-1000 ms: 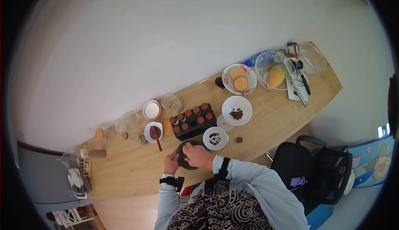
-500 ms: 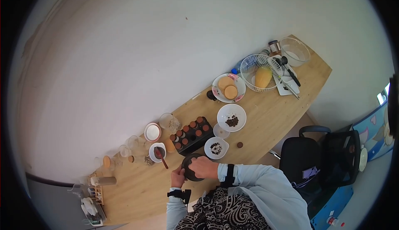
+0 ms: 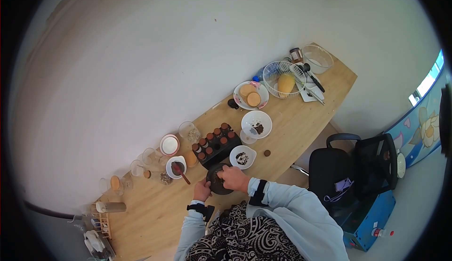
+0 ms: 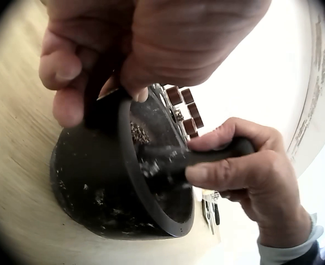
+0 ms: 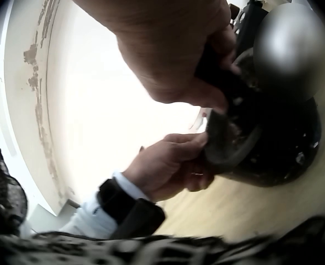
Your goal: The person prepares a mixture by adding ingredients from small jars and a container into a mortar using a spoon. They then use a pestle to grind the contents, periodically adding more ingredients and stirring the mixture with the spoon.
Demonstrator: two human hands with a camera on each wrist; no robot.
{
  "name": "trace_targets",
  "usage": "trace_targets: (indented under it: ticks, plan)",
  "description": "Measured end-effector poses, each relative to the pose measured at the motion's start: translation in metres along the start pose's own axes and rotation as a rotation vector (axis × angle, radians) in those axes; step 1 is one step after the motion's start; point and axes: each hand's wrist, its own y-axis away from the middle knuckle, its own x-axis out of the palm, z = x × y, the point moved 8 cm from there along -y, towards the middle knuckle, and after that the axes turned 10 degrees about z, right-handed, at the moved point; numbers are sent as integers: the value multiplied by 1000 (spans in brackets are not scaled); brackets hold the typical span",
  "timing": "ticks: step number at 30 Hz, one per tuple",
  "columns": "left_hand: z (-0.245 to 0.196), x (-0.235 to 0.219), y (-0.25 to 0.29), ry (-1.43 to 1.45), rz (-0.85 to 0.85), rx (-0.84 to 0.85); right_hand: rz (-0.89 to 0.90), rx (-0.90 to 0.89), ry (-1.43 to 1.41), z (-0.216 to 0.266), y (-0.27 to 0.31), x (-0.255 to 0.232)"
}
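Observation:
A black mortar (image 4: 96, 182) stands on the wooden table, its outside flecked with pale dust. Inside it lie coarse dark bits (image 4: 139, 133). My left hand (image 3: 202, 191) grips the mortar at its left rim, thumb and fingers on either side of the wall. In my right hand (image 3: 236, 178) is a black pestle (image 4: 173, 165), held between thumb and fingers and tilted, its lower end down in the bowl. Just behind the mortar is a black rack (image 3: 214, 153) of several brown-capped tubes, and right beside it a white bowl (image 3: 250, 152) with dark and white contents.
A white bowl (image 3: 176, 162) with a red spoon (image 3: 183, 175) stands left of the rack. Farther right are another white bowl (image 3: 263, 116), a flowered plate (image 3: 238, 100) and a wire basket (image 3: 284, 93). Jars (image 3: 152, 156) line the wall side. A chair (image 3: 327, 164) stands right.
The head view has turned, so the table appears shifted. My right hand has moved a little rightward over the mortar, baring more of its inside. My left hand keeps its grip on the rim.

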Motion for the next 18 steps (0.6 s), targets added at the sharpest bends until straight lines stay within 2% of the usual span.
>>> trace_targets:
  ticks: [4,7,9,13,16,18]
  plan:
    - [1,-1,-4,-19,31,22,-26,-12,-54,2,3,-4]
    - [1,0,-4,-38,52,23,42,23,62,6,0,-1]
    - [3,-1,-3,-50,58,11,-57,86,61,5,3,1]
    - [5,-1,-7,-49,72,18,-92,85,-18,1,9,0]
    - [6,-2,-9,-87,65,33,22,149,38,2,6,2]
    - [8,-2,-9,-67,70,44,-71,199,59,5,10,3]
